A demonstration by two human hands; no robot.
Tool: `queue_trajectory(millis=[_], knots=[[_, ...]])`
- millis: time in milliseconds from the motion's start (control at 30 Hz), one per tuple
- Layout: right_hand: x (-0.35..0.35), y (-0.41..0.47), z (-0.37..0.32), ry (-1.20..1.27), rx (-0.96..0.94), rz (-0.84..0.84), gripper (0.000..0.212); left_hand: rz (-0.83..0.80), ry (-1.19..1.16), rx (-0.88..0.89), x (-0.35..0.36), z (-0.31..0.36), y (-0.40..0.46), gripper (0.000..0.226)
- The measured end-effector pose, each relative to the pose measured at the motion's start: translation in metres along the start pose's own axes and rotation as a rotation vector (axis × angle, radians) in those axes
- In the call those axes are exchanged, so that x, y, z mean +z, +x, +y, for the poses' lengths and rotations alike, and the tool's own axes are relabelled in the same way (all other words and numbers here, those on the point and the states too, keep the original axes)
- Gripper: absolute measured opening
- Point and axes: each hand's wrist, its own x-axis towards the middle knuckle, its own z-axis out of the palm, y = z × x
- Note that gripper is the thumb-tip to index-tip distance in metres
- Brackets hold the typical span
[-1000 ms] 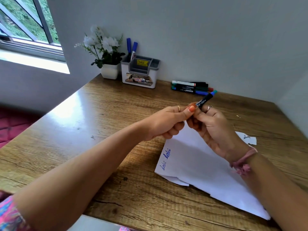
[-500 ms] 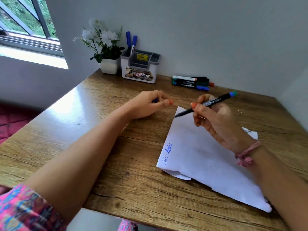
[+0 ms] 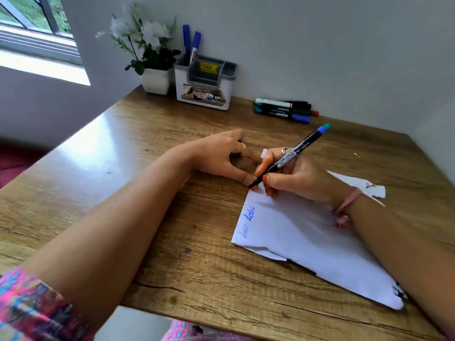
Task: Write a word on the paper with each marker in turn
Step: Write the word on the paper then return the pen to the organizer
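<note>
Head-worn wide-angle view looks forward and down, close over the table.

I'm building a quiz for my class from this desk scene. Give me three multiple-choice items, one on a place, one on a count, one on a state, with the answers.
1. Where do the spare markers lie?
A. by the wall, right of the organizer
B. on the paper
C. in the flower pot

2. How many blue words are already on the paper?
A. none
B. two
C. five

3. What is the right hand doing?
A. resting flat and empty
B. holding a marker with its tip at the paper's edge
C. lifting the organizer

Answers:
1 A, the spare markers sit in a row at the wall, right of the organizer.
2 B, two blue words show near the paper's left edge.
3 B, its grip is around the marker, tip down at the paper's far left edge.
</note>
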Motion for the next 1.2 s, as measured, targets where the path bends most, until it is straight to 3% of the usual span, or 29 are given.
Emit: queue_trajectory(millis=[133,667,1200], knots=[[0.005,-0.002,0.006,-0.047,-0.029,0.091,0.011,-0.02,-0.01,-0.031,-0.004,0.005,-0.003,0.082],[0.009,-0.005,0.005,-0.133,-0.042,-0.012,0.016,-0.076,-0.01,-0.088,-0.01,0.011,-0.005,0.078],[0.01,-0.004,0.005,-0.146,-0.044,0.029,0.012,-0.063,-0.019,-0.09,-0.009,0.012,-0.005,0.08]])
